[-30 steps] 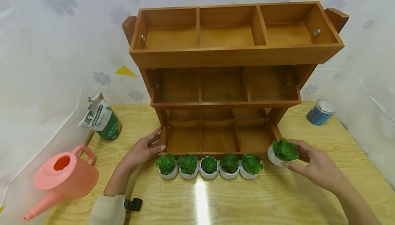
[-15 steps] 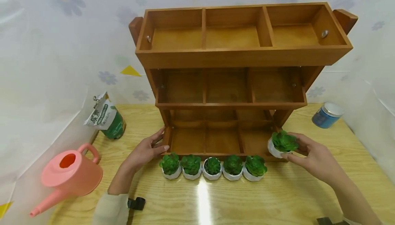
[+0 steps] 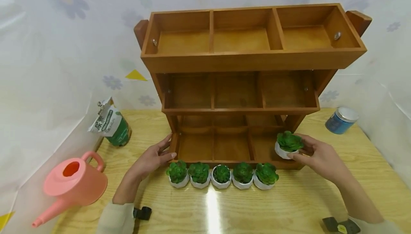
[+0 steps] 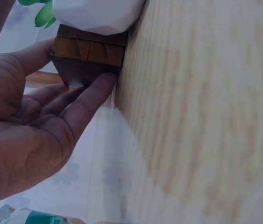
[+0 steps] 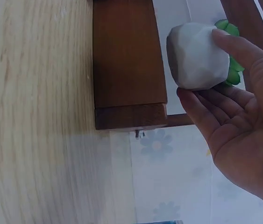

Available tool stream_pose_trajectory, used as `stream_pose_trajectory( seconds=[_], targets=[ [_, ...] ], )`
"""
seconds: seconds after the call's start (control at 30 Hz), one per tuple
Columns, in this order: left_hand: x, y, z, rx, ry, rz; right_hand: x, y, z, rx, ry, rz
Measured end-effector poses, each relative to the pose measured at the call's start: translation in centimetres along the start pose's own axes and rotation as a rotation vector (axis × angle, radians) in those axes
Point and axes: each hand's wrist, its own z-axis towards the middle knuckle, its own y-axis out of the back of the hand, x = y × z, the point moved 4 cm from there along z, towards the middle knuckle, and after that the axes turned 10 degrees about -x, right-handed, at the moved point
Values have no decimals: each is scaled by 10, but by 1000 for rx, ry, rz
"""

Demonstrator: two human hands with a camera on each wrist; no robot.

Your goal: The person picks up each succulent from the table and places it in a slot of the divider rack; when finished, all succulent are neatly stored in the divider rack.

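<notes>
My right hand (image 3: 321, 161) holds a potted succulent (image 3: 289, 142), green rosette leaves in a white faceted pot, above the right end of the bottom tier of a wooden plant shelf (image 3: 253, 60). In the right wrist view, thumb and fingers grip the white pot (image 5: 199, 56) from its sides, raised above the tier's front board (image 5: 129, 56). My left hand (image 3: 151, 161) grips the left end of the bottom tier, thumb at the front corner and fingers along the side. Several matching succulents (image 3: 221, 175) stand in a row on the table before the shelf.
A pink watering can (image 3: 77, 182) stands at left, its spout toward the front. Behind it is a clipped green and white bag (image 3: 110, 123). A blue jar with a silver lid (image 3: 341, 120) sits at the right back. The shelf's three tiers have divided compartments.
My right hand has carried the potted succulent leftward and up, from beside the bottom tier's right corner to over its right compartment. The left hand keeps its hold on the shelf.
</notes>
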Motion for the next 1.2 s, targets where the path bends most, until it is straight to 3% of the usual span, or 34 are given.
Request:
stream_pose_trajectory(
  seconds=[0.53,1.2],
  targets=[
    [-1,0,0,-7,16,8,0,-24,20,8,2,12],
    [0,-1,0,-17,5,30,8,-49,31,24,7,-1]
  ],
)
